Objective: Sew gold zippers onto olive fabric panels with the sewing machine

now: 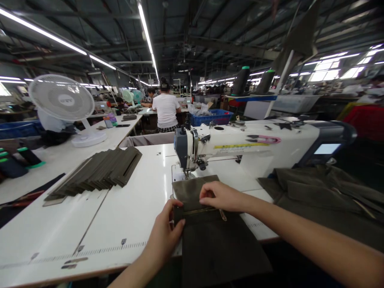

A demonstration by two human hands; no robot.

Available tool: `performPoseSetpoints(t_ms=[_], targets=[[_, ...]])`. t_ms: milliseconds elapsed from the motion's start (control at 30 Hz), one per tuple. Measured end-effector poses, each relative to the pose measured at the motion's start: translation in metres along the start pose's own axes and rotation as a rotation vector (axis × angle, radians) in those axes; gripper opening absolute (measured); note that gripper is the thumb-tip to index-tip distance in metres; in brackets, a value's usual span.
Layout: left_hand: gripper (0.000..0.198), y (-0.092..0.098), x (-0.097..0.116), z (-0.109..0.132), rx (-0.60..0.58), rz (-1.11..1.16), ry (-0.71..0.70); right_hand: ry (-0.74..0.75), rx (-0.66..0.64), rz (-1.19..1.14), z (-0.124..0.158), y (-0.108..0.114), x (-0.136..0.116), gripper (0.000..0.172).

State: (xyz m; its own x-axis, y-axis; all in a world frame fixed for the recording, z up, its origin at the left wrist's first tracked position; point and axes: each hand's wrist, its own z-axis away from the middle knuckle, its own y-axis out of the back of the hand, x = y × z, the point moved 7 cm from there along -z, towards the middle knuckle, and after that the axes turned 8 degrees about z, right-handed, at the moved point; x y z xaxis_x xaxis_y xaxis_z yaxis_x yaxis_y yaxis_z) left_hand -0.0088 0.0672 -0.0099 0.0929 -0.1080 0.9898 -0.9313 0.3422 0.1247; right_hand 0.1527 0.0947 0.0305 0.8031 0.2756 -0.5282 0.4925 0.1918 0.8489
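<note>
A dark olive fabric piece (222, 244) with a zipper (201, 210) across it lies on the sewing machine table and hangs over the front edge. Its far flap reaches up to the needle area of a white sewing machine (228, 138). My left hand (168, 226) grips the left edge of the fabric by the zipper's end, thumb and index finger on top, the other fingers partly hidden. Just above the zipper, my right hand (220, 196) is closed with its fingertips pinched at the fabric. A zipper pull (223, 215) dangles below the right wrist.
A row of overlapping olive fabric pieces (99, 172) lies left on the table (129, 212). More olive fabric (324, 200) is heaped at right. A white fan (63, 98) and thread cones (27, 156) stand at left. Ahead, a person in white (166, 110) faces away.
</note>
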Motion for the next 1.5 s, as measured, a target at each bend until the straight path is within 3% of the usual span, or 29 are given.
performPoseSetpoints(t_ms=[133,267,500,567,700,800,967,1133,1233,1300,1333,1367,1400,1500], targets=[[0.022,-0.001,-0.003,-0.001,0.002,-0.032,0.001,-0.025,0.056,0.057,0.005,-0.015,-0.006,0.022],[0.02,0.0,-0.004,0.001,0.005,-0.065,-0.024,-0.03,0.091,0.086,0.003,-0.024,-0.012,0.015],[0.021,0.001,-0.006,0.0,0.008,-0.112,-0.023,-0.024,0.084,-0.05,0.007,-0.016,-0.004,0.008],[0.022,0.002,-0.007,0.0,0.012,-0.114,-0.021,0.056,0.112,-0.026,0.015,-0.012,-0.008,0.005],[0.022,0.003,-0.008,0.0,0.017,-0.121,-0.012,0.292,0.148,0.226,0.03,-0.017,-0.025,0.015],[0.022,0.004,-0.007,0.001,0.037,-0.141,-0.005,0.35,0.171,0.379,0.035,-0.022,-0.035,0.005],[0.023,0.004,-0.007,0.0,0.076,-0.141,0.01,0.411,0.177,0.492,0.042,-0.029,-0.056,0.009],[0.022,0.005,-0.006,0.0,0.107,-0.169,0.007,0.221,0.056,0.209,0.05,-0.034,-0.052,0.009],[0.023,0.005,-0.006,0.0,0.112,-0.174,0.012,0.108,-0.268,-0.118,0.067,-0.044,-0.057,0.013],[0.023,0.005,-0.007,0.001,0.107,-0.157,0.021,0.136,-0.552,-0.275,0.084,-0.052,-0.07,0.02],[0.023,0.005,-0.008,0.001,0.104,-0.148,0.024,0.161,-0.63,-0.303,0.09,-0.053,-0.075,0.022],[0.023,0.004,-0.008,0.001,0.101,-0.141,0.024,0.181,-0.624,-0.288,0.089,-0.05,-0.076,0.02],[0.023,0.004,-0.008,0.001,0.1,-0.136,0.02,0.19,-0.533,-0.227,0.083,-0.045,-0.074,0.016],[0.024,0.004,-0.009,0.002,0.103,-0.115,0.012,0.232,-0.003,0.156,0.053,-0.023,-0.062,0.01]])
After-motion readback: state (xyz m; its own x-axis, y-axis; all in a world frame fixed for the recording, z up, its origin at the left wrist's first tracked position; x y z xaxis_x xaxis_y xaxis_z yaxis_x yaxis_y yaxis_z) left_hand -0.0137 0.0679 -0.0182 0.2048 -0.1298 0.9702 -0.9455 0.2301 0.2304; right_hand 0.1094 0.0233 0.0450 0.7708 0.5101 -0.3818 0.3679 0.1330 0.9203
